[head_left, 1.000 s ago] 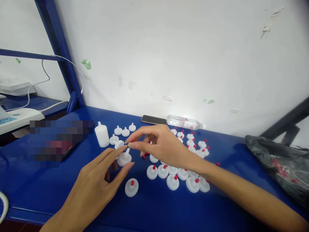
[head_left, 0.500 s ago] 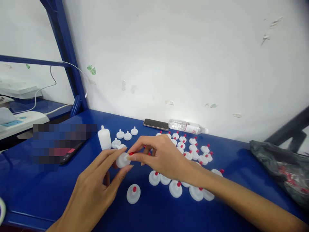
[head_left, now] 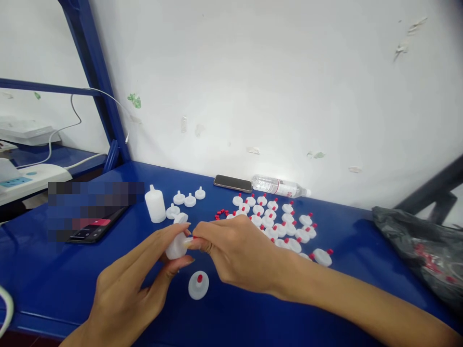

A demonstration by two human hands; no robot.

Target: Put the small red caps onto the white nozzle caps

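Between the thumb and fingers of my left hand is a white plastic nozzle cap, tilted with its spout toward the right. My right hand pinches a small red tip cap at the end of that spout; the fingers hide most of it. Just below the hands, one white nozzle cap with a red tip stands on the blue table. Loose red tip caps lie behind my right hand. Several plain white nozzle caps stand beyond my left hand.
A white squeeze bottle stands at the back left. Many red-tipped caps cover the table behind my right forearm. A phone and a clear water bottle lie by the wall. Another phone is left, a dark plastic bag right.
My right hand has turned and its fingers have curled closer around the red tip cap. Both hands have shifted slightly left and down in view, uncovering the loose red tip caps.
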